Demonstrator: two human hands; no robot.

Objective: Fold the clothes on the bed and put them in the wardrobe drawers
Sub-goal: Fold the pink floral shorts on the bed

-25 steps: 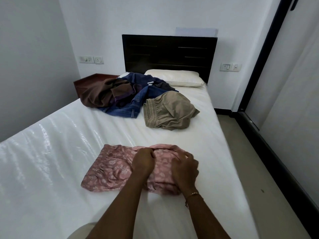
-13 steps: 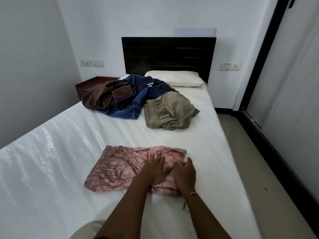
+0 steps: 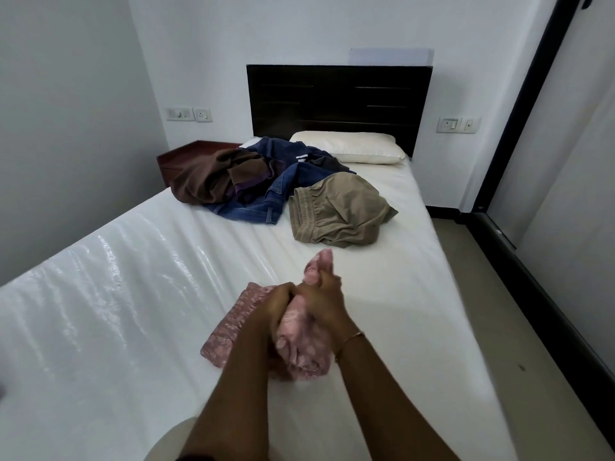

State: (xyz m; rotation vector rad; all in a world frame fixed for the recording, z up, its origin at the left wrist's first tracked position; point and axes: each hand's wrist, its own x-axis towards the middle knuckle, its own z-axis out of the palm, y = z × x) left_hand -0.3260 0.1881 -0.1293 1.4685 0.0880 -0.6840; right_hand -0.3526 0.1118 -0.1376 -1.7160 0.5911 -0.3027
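A pink patterned garment (image 3: pixel 229 324) lies near the front of the white bed (image 3: pixel 133 294). Its right side is lifted off the sheet. My left hand (image 3: pixel 278 302) and my right hand (image 3: pixel 324 299) are pressed close together, both gripping the raised pink cloth; a bunched tip of it sticks up above my right hand. Farther back lie khaki shorts (image 3: pixel 339 211), blue jeans (image 3: pixel 266 207) and a brown garment (image 3: pixel 206 181) in a loose pile.
A cream pillow (image 3: pixel 352 146) rests against the dark headboard (image 3: pixel 339 98). A reddish bedside shelf (image 3: pixel 186 153) sits left of the pile. Floor (image 3: pixel 492 311) runs along the bed's right side, beside a dark-framed sliding wardrobe door (image 3: pixel 572 181).
Both hands went from pressing flat on the pink garment to gripping it and lifting its right part up off the bed, so the garment now looks narrower.
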